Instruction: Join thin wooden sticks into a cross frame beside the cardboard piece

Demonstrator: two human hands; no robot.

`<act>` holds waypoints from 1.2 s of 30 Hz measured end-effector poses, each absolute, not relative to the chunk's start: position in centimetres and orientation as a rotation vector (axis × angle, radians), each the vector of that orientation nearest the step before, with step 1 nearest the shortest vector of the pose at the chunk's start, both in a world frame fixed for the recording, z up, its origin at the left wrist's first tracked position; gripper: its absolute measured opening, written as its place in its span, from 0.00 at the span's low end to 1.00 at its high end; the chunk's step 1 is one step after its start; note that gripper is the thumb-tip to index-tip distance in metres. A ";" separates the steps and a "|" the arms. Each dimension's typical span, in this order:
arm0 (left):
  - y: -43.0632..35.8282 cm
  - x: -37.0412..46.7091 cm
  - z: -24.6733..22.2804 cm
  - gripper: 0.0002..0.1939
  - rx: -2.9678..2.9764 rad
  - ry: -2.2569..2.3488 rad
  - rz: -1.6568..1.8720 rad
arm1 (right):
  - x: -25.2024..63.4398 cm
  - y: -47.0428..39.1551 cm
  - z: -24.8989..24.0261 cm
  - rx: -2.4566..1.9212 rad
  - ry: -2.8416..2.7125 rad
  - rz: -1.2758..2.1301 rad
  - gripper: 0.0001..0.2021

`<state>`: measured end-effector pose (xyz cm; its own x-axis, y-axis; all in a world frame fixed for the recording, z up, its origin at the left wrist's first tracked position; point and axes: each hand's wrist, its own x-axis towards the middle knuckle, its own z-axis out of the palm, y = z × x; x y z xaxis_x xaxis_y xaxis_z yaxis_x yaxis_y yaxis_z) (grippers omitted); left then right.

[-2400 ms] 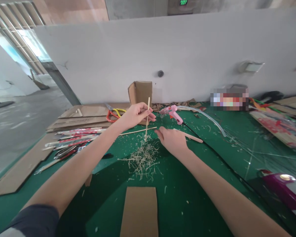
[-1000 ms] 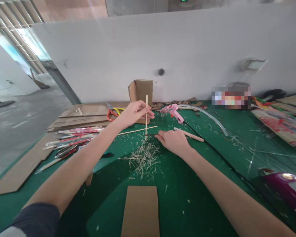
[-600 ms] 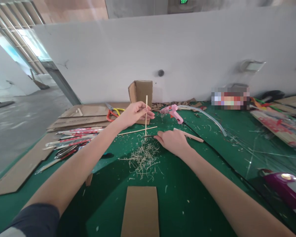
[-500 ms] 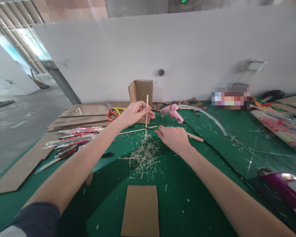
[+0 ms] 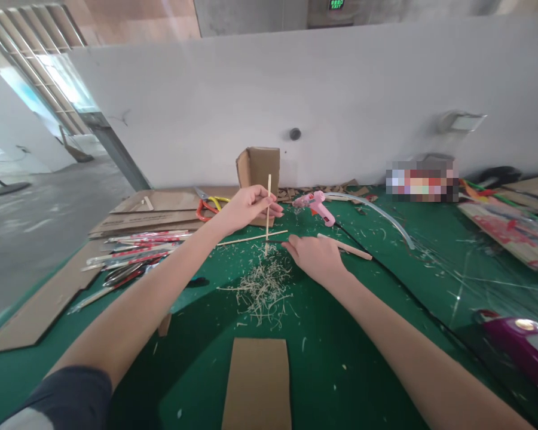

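My left hand [image 5: 254, 206] pinches a thin pale wooden stick [image 5: 268, 218], held upright above the green table. Its lower end is over a heap of fine wood shavings [image 5: 263, 286]. My right hand [image 5: 316, 254] is closed around a carving knife [image 5: 352, 248]; the pale wooden handle sticks out behind the fist. A narrow dark blade reaches left from the fingers to the stick's lower part, and looks to be touching it. Another thin stick [image 5: 240, 241] lies across the table behind the upright one.
A pink glue gun [image 5: 316, 206] with a black cord lies behind my right hand. Scissors [image 5: 208, 206] rest on cardboard sheets [image 5: 130, 224] at the left, near several wrapped tools [image 5: 134, 251]. A cardboard piece [image 5: 257, 382] lies in front; a purple object [image 5: 515, 340] is at the right.
My right hand and the knife have moved slightly down along the stick, the blade now lower on it. My left hand still holds the stick upright.
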<state>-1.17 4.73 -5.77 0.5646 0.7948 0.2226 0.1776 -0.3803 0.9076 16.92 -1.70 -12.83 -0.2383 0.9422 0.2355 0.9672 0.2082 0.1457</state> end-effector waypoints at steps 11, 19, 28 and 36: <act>4.8 -1.2 -6.0 0.09 1.856 0.742 0.862 | 17.4 -2.1 -13.4 -1.811 -2.321 -0.312 0.26; 5.0 -1.0 -6.1 0.08 1.884 0.760 0.857 | 17.8 -1.7 -13.7 -1.801 -2.165 -0.319 0.26; 4.8 -1.0 -5.6 0.10 2.150 0.895 0.914 | 17.9 -1.6 -14.0 -1.565 -2.195 -0.293 0.19; 4.4 -0.7 -5.7 0.09 2.152 0.871 0.936 | 18.1 -1.3 -14.3 -1.389 -2.177 -0.125 0.15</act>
